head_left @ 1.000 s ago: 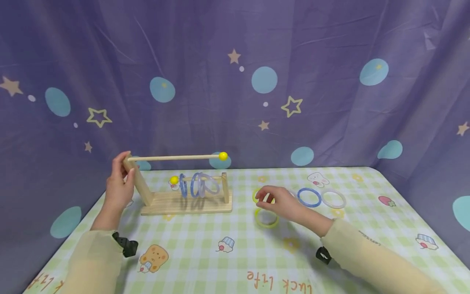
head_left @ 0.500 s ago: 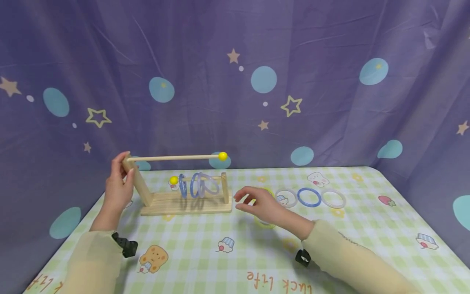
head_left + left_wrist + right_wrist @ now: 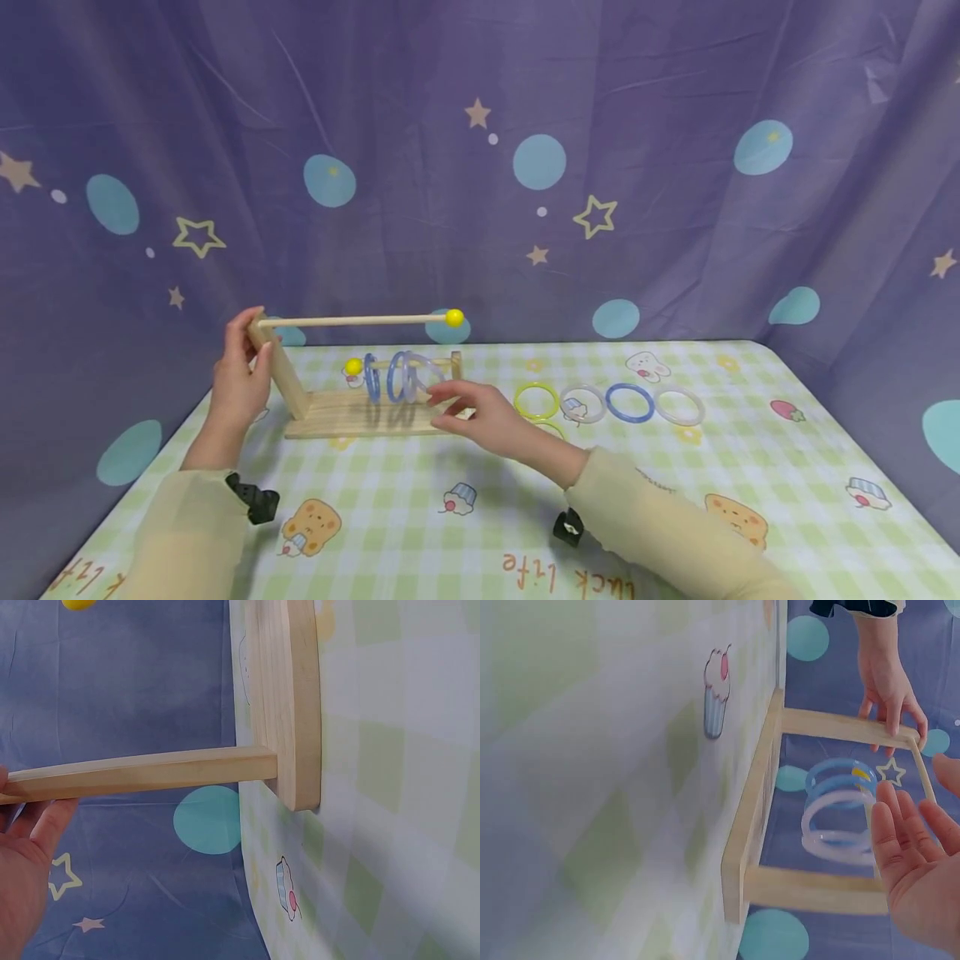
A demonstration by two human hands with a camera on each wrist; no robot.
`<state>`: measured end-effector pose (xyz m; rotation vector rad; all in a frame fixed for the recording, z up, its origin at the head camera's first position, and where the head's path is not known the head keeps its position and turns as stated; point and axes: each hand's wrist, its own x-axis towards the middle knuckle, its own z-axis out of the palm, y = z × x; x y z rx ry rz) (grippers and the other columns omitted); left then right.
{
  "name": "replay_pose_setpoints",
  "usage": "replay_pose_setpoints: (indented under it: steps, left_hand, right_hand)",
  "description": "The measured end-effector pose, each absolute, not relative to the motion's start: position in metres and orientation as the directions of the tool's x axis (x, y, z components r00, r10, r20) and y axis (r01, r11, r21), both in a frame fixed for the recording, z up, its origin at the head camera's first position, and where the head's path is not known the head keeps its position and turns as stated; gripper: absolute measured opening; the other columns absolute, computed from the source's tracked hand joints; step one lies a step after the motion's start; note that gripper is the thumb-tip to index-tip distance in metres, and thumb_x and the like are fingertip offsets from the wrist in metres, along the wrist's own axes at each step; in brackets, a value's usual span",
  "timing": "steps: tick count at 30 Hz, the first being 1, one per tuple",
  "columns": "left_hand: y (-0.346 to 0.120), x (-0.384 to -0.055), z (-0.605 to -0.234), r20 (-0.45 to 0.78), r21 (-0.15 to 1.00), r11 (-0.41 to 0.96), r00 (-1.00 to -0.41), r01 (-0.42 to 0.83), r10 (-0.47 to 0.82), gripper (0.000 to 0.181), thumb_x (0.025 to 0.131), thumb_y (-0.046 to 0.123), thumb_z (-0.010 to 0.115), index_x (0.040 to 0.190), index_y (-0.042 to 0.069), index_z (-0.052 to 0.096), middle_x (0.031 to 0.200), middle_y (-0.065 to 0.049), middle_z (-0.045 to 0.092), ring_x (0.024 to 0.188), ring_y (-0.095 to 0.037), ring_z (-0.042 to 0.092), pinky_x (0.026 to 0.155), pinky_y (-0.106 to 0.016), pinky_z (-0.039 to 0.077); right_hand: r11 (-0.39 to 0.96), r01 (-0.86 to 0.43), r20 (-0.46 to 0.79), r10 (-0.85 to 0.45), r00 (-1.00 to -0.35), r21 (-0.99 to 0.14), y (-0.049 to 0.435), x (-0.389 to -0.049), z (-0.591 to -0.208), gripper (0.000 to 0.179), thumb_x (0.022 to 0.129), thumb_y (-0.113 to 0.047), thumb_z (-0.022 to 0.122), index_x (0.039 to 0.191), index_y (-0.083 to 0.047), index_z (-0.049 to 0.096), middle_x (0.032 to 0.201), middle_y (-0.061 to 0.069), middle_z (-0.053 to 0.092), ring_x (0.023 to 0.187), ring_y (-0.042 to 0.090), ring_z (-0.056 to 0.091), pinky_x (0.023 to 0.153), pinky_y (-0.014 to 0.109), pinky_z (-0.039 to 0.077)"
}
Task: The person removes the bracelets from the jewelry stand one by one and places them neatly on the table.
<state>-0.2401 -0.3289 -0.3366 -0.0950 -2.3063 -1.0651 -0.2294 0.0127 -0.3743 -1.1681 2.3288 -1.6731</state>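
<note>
In the head view, a pale wooden rack (image 3: 337, 417) stands on the table, with a tall post on its left and a shorter one on its right. My left hand (image 3: 240, 383) grips the tall post (image 3: 283, 367) near its top. From that post runs an upper rod (image 3: 352, 322) tipped with a yellow ball. Several blue and clear rings (image 3: 372, 392) hang on the lower rod, which ends in another yellow ball (image 3: 353, 367). My right hand (image 3: 483, 417), fingers slightly bent and holding nothing, is beside the rings and partly hides the short post.
Right of the rack lie loose rings: a yellow ring (image 3: 516, 402), a clear ring (image 3: 582, 422), a blue ring (image 3: 630, 420) and another clear one. A second yellow ring sits partly behind my right hand. A purple curtain (image 3: 420, 208) hangs behind the checked tablecloth (image 3: 405, 533).
My right hand has moved left from over the yellow rings to the rack's right end, uncovering the loose rings. My left hand stays on the post.
</note>
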Motion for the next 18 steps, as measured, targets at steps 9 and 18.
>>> replay_pose_setpoints:
  steps: [9, 18]
  left_hand:
    - [-0.329, -0.240, -0.336, 0.543, 0.670, 0.680, -0.821, 0.297, -0.176, 0.051, 0.103, 0.002, 0.042, 0.150, 0.015, 0.026, 0.131, -0.033, 0.050, 0.124, -0.049, 0.045, 0.095, -0.063, 0.040]
    - [-0.330, -0.241, -0.338, 0.539, 0.667, 0.683, -0.825, 0.297, -0.167, 0.051, 0.103, 0.001, 0.040, 0.150, 0.016, 0.025, 0.132, -0.033, 0.049, 0.124, -0.050, 0.044, 0.095, -0.064, 0.039]
  right_hand:
    - [0.110, -0.455, 0.312, -0.585, -0.748, -0.884, -0.021, -0.232, -0.379, 0.041, 0.091, -0.008, 0.069, 0.129, 0.001, 0.058, 0.121, 0.017, 0.064, 0.093, 0.019, 0.065, 0.080, 0.025, 0.054]
    - [0.115, -0.400, 0.271, -0.568, -0.778, -0.909, -0.046, -0.237, -0.383, 0.042, 0.092, -0.007, 0.067, 0.133, -0.002, 0.056, 0.122, 0.013, 0.065, 0.102, 0.026, 0.063, 0.085, 0.022, 0.051]
